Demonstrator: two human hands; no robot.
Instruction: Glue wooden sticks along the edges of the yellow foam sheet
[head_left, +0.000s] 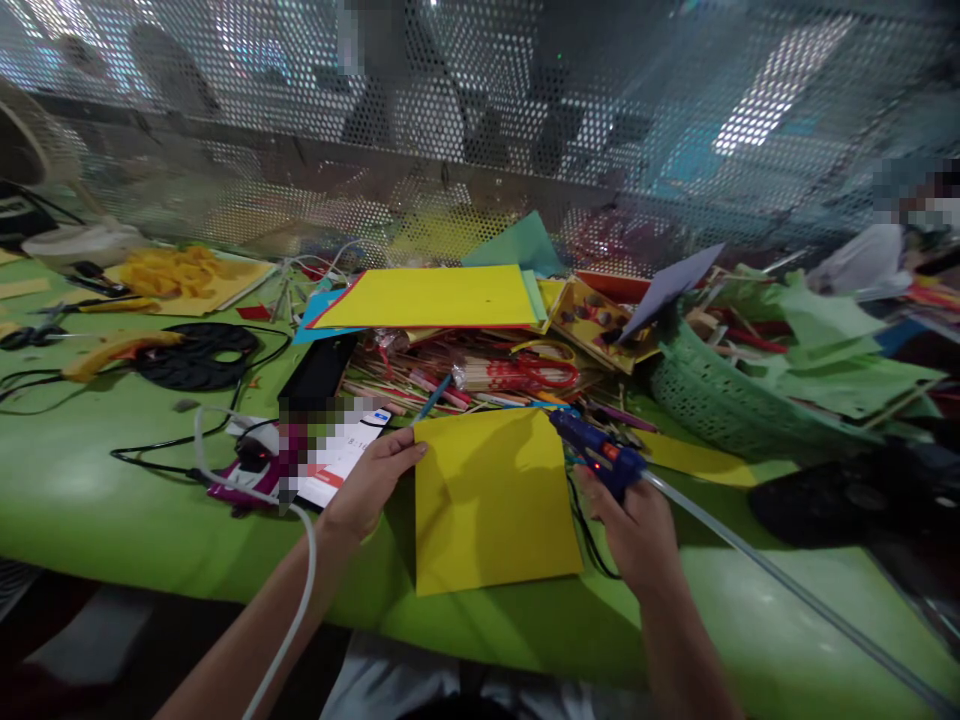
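My left hand [381, 478] pinches the upper left edge of a yellow sheet of paper [495, 510], thumb on top. The sheet is held over the green table in front of me. In my right hand [630, 525] is a blue hot glue gun [600, 450] with a small red light; its nozzle points at the sheet's upper right corner. A long clear glue stick [750, 555] sticks out from the back of the gun. Whether the nozzle touches the paper I cannot tell. Beside my left hand lies a phone [337, 460] with a lit screen.
A yellow paper stack [427, 297] sits on piled sticks [405, 375]. Right is a green basket [735, 390] of paper scraps. A purple power strip [259, 470] with cables lies left, near another glue gun [124, 352]. A perforated screen [450, 120] stands behind the table [150, 520].
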